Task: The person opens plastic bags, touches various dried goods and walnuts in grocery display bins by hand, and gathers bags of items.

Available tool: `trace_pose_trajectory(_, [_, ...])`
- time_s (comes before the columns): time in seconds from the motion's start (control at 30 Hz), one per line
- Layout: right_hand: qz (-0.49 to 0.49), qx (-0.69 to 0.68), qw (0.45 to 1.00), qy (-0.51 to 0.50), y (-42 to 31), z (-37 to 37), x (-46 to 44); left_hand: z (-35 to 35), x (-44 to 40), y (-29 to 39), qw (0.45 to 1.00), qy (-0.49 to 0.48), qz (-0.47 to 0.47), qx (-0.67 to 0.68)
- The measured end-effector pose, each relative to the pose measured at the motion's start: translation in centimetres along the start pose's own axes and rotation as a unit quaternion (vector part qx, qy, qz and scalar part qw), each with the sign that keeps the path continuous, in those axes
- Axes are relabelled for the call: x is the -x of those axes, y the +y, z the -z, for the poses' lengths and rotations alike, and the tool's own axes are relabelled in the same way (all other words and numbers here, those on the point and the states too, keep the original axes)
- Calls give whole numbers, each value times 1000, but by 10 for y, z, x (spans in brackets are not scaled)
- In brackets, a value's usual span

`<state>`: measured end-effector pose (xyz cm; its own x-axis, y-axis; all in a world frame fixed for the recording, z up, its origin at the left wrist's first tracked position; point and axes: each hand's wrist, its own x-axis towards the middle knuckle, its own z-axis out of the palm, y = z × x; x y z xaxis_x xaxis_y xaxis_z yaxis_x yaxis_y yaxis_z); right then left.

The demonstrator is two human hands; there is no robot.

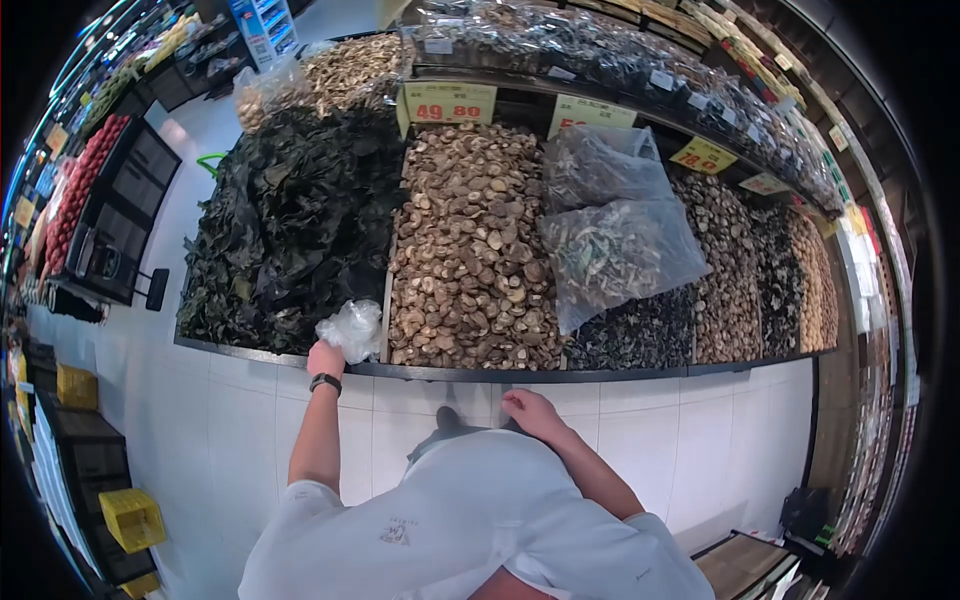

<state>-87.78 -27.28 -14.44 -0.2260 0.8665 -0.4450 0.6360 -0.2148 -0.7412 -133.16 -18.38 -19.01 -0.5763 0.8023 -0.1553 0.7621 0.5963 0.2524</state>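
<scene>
My left hand (325,358), with a dark watch on its wrist, is closed at the edge of a crumpled clear plastic bag (356,330). The bag lies at the front corner of the dark dried seaweed (300,220), beside the divider. My right hand (530,412) hangs in front of the display's front edge, fingers curled, with nothing visible in it. Dried mushrooms (475,240) fill the middle compartment. On their right, a large translucent bag (625,250) of dried goods rests over the neighbouring compartments.
The display's black front rim (470,374) curves before me. Price signs (450,104) stand behind the mushrooms, below a shelf of packaged goods (560,45). More dried goods (725,270) lie at right. A dark stand with red fruit (85,185) is at left, yellow crates (132,520) lower left.
</scene>
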Motion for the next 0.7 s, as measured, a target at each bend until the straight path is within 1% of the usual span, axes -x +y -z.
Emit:
trace_pose_trajectory(0.03, [1,16,1000,-7,1,1,3,-8,-1,-8,999,-12,-7,39])
trace_pose_trajectory(0.1, [-6,27,1000,-2,7,6,10,-4,18,-5,996,15,-14,83])
trace_pose_trajectory(0.17, [13,21,1000,-3,14,11,14,-24,27,-20,976,109,-64,178])
trace_pose_trajectory(0.23, [19,17,1000,1,22,19,20,-29,40,-22,974,101,-72,188])
trace_pose_trajectory(0.3, [27,13,1000,5,32,29,28,-31,60,-17,964,162,-60,204])
trace_pose_trajectory(0.33, [37,12,999,7,38,34,32,-35,66,-19,962,192,-75,179])
trace_pose_trajectory(0.37, [46,10,999,10,46,41,38,-42,75,-18,961,191,-85,180])
trace_pose_trajectory(0.4, [44,6,999,20,57,47,44,-39,90,-8,952,223,-67,198])
trace_pose_trajectory(0.43, [49,-8,998,26,69,55,52,-35,106,8,942,252,-51,217])
trace_pose_trajectory(0.47, [53,-23,998,33,84,65,61,-33,124,25,941,248,-64,220])
trace_pose_trajectory(0.53, [53,-34,997,55,111,93,88,-29,173,76,909,237,-69,336])
trace_pose_trajectory(0.57, [58,-41,995,63,126,108,103,-38,196,102,908,230,-83,339])
trace_pose_trajectory(0.63, [34,-57,994,88,162,140,134,-57,246,157,910,183,-195,317])
trace_pose_trajectory(0.7, [7,-79,991,111,198,163,167,-74,309,236,874,128,-292,368])
